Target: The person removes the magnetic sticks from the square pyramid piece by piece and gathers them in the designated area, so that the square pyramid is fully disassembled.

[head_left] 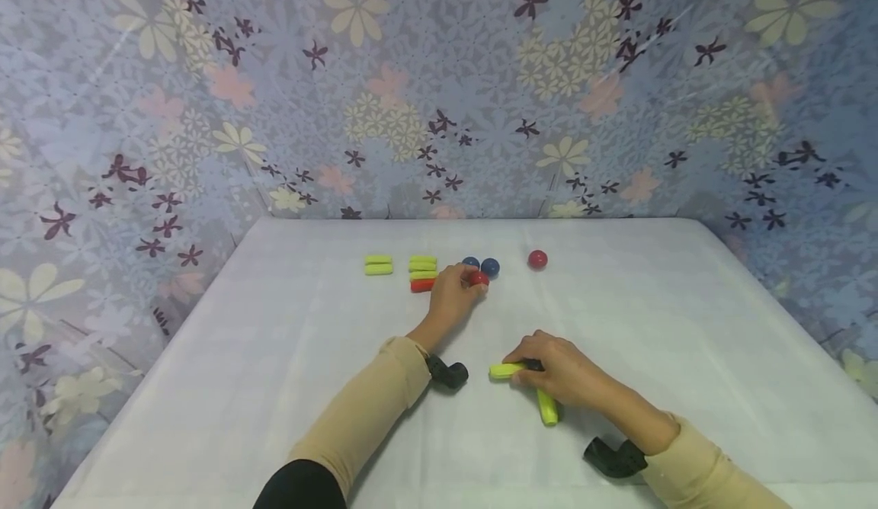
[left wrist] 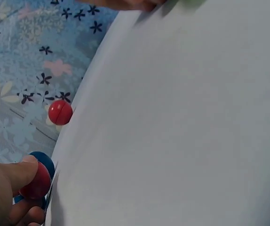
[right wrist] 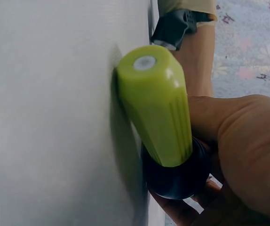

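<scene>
My left hand (head_left: 454,294) pinches a red ball (head_left: 479,279) between thumb and fingers, low over the far part of the table. Right beside it are two blue balls (head_left: 490,267), one partly hidden by the fingers. My right hand (head_left: 565,370) is nearer the front and grips a dark ball (right wrist: 177,174) with a yellow-green stick (right wrist: 156,103) against it. In the head view, one yellow-green stick (head_left: 504,371) points left from this hand and another stick (head_left: 547,408) points toward the front. The fingers partly hide where sticks and ball meet.
Another red ball (head_left: 538,259) lies farther right at the back. Two yellow-green sticks (head_left: 378,265) lie at back left; more yellow-green sticks (head_left: 422,264) and a red stick (head_left: 421,286) lie beside my left hand. The table (head_left: 240,341) has a white cover; flowered cloth (head_left: 439,75) stands behind.
</scene>
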Demonstrator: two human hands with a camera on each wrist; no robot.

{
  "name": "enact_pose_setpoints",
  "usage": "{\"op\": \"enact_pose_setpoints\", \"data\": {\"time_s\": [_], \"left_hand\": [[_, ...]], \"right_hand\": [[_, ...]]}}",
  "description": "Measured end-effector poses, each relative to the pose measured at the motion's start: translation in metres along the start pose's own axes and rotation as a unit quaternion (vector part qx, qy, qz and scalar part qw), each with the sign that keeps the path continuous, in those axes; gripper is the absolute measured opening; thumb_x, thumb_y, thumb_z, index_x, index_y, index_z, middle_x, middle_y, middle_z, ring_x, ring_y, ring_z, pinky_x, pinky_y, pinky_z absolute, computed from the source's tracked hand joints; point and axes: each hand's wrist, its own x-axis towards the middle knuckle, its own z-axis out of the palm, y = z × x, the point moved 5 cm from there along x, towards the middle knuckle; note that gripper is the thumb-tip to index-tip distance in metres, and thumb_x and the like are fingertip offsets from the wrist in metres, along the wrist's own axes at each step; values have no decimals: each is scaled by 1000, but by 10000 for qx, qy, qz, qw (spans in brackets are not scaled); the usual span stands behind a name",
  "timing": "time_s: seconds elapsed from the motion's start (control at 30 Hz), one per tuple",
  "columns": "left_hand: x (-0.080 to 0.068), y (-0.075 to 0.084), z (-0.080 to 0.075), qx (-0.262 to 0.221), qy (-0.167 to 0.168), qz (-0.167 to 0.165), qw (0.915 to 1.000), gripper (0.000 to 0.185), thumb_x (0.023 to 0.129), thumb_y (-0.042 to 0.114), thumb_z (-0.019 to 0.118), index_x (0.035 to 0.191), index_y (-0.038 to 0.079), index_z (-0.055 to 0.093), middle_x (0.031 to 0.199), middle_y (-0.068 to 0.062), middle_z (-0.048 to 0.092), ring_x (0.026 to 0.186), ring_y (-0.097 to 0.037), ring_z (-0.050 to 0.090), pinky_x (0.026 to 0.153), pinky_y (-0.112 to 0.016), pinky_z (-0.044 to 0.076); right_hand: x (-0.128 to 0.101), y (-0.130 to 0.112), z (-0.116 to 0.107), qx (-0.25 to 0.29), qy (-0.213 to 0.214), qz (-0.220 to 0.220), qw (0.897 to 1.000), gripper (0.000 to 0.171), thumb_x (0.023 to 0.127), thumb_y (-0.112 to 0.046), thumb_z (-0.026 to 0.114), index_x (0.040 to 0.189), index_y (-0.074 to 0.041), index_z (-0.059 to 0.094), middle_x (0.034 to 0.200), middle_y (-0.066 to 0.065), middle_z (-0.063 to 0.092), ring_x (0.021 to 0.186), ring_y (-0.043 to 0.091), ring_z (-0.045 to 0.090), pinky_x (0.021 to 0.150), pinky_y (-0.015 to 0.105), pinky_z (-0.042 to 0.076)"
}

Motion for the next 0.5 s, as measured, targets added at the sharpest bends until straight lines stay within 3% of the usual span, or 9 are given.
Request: {"op": "enact_pose_setpoints", "data": {"time_s": [0.5], "left_hand": [[6,-6,5,245,-46,-158,9996,37,83,23,71,117,13,62,106,-3,67,89,-16,56,79,-29,45]], "right_hand": [[-1,-1,-3,-211,162,149,9995,29,77,-28,75,105,-22,70,101,-12,68,92,7,53,78,27,46]]}}
